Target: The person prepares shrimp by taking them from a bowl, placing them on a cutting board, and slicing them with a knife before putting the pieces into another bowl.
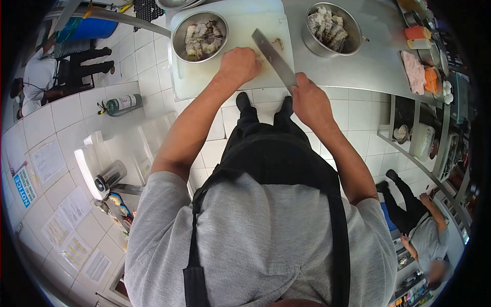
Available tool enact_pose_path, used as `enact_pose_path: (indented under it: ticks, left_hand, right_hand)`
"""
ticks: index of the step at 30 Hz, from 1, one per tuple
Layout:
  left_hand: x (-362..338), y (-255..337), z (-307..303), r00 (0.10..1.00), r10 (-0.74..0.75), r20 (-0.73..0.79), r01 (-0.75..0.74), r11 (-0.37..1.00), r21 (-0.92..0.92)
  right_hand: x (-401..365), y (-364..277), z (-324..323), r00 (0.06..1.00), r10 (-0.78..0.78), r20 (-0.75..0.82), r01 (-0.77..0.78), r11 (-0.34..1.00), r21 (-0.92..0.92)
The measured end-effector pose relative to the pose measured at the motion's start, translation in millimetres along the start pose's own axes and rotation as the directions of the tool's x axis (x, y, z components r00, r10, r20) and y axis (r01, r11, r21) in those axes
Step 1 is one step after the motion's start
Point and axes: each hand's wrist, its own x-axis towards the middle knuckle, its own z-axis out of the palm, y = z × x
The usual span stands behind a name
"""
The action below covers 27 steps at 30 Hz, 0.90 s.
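One broad, steel-bladed knife [275, 60] points to eleven o'clock from the right hand [310, 101], which grips its mostly hidden handle. On the white cutting board [246, 19], the left hand [239, 64] curls, any hold impossible to tell.

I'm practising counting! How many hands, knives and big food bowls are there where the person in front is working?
Hands: 2 (left hand, right hand)
Knives: 1 (knife)
Food bowls: 2 (left bowl, right bowl)
Total: 5
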Motion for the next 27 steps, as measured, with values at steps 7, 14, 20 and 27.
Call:
enact_pose_path:
  ticks: [7,14,20,27]
  left_hand:
    - [-6,-2,11,0.982,0.048,-0.184,-0.063,0.995,-0.081]
    - [-6,0,27,0.940,0.003,-0.342,-0.091,0.966,-0.244]
    - [-7,0,30,0.925,0.020,-0.380,-0.129,0.955,-0.265]
    - [-10,2,33,0.921,-0.108,-0.374,-0.036,0.933,-0.359]
  right_hand:
    - [11,-11,10,0.995,-0.011,0.096,0.032,0.976,-0.216]
    - [1,-17,-11,0.992,-0.001,0.122,0.036,0.959,-0.282]
    - [34,-22,4,0.996,-0.034,0.082,0.057,0.954,-0.295]
    - [22,-30,-16,0.994,-0.036,0.107,0.063,0.963,-0.261]
